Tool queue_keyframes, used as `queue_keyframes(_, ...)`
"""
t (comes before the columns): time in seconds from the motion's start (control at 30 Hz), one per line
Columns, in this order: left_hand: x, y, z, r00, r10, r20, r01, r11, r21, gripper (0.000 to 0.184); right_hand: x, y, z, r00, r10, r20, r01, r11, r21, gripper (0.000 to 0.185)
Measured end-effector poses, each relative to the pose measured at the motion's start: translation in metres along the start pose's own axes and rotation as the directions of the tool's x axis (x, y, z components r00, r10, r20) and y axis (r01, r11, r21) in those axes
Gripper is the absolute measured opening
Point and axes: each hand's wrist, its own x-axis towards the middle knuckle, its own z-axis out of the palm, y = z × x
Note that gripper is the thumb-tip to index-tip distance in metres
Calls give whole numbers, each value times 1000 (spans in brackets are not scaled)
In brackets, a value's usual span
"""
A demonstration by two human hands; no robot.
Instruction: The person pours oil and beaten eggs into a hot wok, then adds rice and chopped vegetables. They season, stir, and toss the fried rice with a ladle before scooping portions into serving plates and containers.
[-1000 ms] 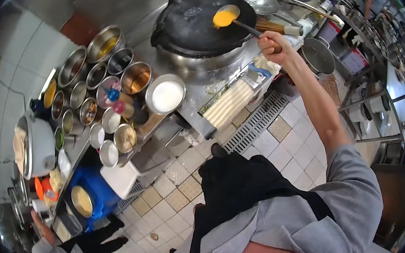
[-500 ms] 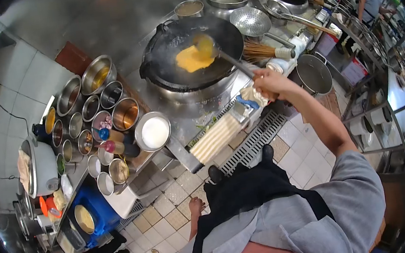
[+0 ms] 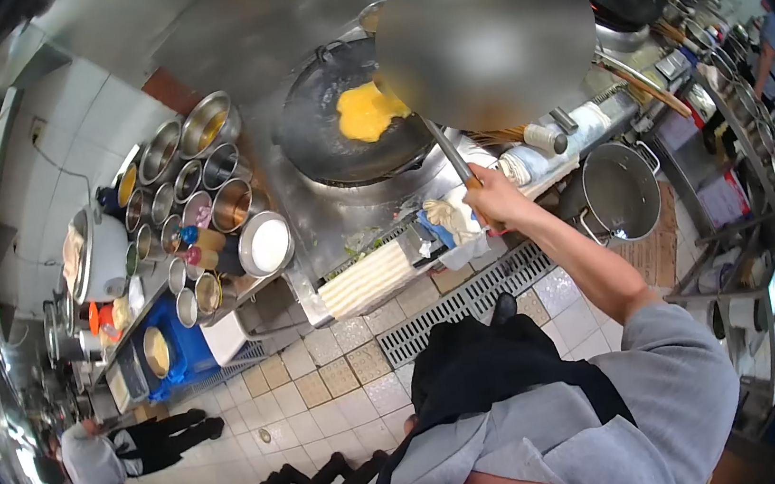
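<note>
My right hand [image 3: 494, 195] is wrapped round the wooden end of a long-handled ladle [image 3: 447, 151]. The ladle's metal shaft slants up and left over the rim of a large black wok [image 3: 319, 145]. A grey blurred patch covers the ladle's bowl and the wok's right side. Yellow beaten egg [image 3: 363, 114] lies spread in the wok, close to where the shaft meets the patch. Of my left hand [image 3: 410, 424], only a sliver shows beside the dark apron, its fingers hidden.
Several metal bowls and pots of ingredients crowd the left counter, including one with white contents [image 3: 269, 244]. Sauce bottles [image 3: 202, 238] stand among them. A large stockpot [image 3: 623, 191] is at the right. A floor grate [image 3: 426, 330] runs before the stove. Other people stand lower left and upper right.
My right hand has moved slightly left and down with the ladle. The view has shifted, a blurred patch now covers the upper middle, and my left hand has mostly gone behind the apron.
</note>
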Motion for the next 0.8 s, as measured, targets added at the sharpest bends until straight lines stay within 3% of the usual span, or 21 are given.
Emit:
queue_keyframes(0.07, -13, 9, 1, 999, -35, 6, 35, 999, -20, 20, -25, -12, -5, 988, 98, 118, -115, 982, 148, 59)
queue_keyframes(0.17, -24, 14, -1, 999, 29, 12, -30, 997, 66, 20, 26, -7, -23, 948, 223, 227, -269, 942, 202, 15)
queue_keyframes(0.23, -25, 16, -14, 989, 147, 28, -150, 959, 239, 21, 46, -24, -22, 942, 235, 240, -305, 898, 317, 10)
queue_keyframes(0.33, -14, 38, -33, 956, 294, 9, -265, 847, 462, 22, 73, -16, -17, 989, 133, 65, -145, 952, 271, 8)
queue_keyframes(0.37, -14, 42, -24, 995, 97, -32, -93, 990, 104, 26, 67, -12, -13, 998, 68, 17, -70, 985, 155, 11)
queue_keyframes(0.4, -14, 45, -15, 991, -113, -73, 74, 911, -405, 34, 54, -2, -11, 1000, 9, -20, -9, 999, 36, 14)
queue_keyframes(0.43, -13, 47, -6, 945, -309, -109, 131, 660, -740, 44, 40, 7, -9, 997, -57, -50, 52, 995, -89, 17)
queue_keyframes(0.47, -16, 73, -17, 913, -408, 4, 224, 494, -840, 50, 31, 19, -3, 988, -133, -84, 122, 985, -120, 20)
queue_keyframes(0.5, -17, 97, -25, 871, -475, 126, 298, 307, -904, 55, 7, 12, 6, 990, -106, -92, 99, 992, -84, 17)
queue_keyframes(0.6, -28, 116, -3, 915, -402, 30, 284, 589, -757, 42, -16, -21, 3, 986, 128, 104, -147, 969, 198, 5)
queue_keyframes(0.67, -36, 126, 7, 943, -333, 10, 274, 759, -590, 39, 16, -32, -12, 929, 253, 271, -333, 891, 308, 16)
queue_keyframes(0.7, -35, 126, 17, 956, -292, 1, 253, 826, -503, 39, 32, -39, -15, 929, 268, 254, -340, 889, 307, 18)
queue_keyframes(0.8, -28, 118, 42, 980, -201, -4, 190, 932, -308, 38, 82, -19, -25, 983, 83, 164, -95, 993, 67, 6)
